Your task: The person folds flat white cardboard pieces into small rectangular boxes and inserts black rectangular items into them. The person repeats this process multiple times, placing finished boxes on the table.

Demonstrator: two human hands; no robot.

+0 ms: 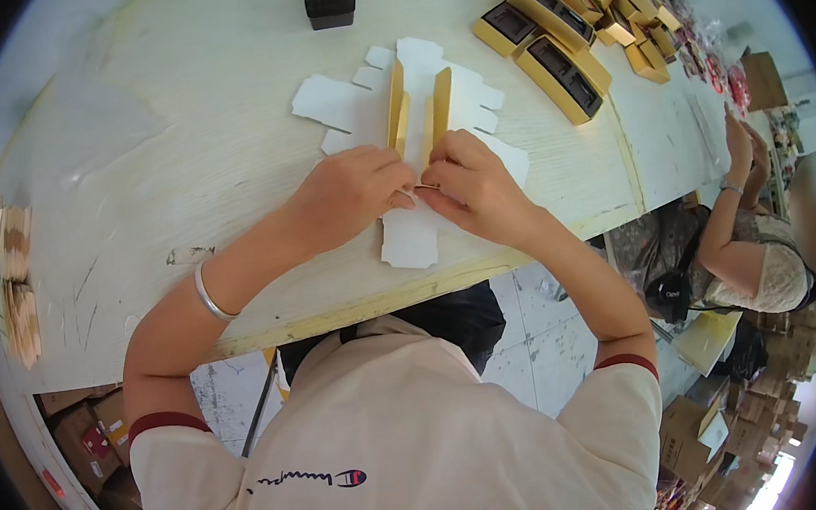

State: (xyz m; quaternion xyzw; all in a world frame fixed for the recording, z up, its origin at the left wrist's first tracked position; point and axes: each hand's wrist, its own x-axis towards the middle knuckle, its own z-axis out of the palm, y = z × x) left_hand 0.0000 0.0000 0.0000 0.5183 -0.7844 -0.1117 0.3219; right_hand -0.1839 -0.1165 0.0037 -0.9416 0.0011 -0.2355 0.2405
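A flat-cut carton blank [412, 63], white on its upturned side, lies before me on the table. Two of its gold-faced flaps [398, 112] stand up along the middle. My left hand [365, 189] pinches the near end of the left flap, its wrist wearing a silver bangle [208, 292]. Opposite it, my right hand [472, 181] has its fingers curled round the near end of the right flap. Both hands almost meet over the centre strip, and a white end panel sticks out toward me below them. My fingertips partly cover the folds they grip.
Gold boxes with dark inserts [562, 75] are heaped at the far right. A black block-shaped stack [330, 0] stands at the far edge. Clear plastic [101, 135] and folded card stacks [17, 286] lie left. A co-worker [748, 247] sits at right, hands raised.
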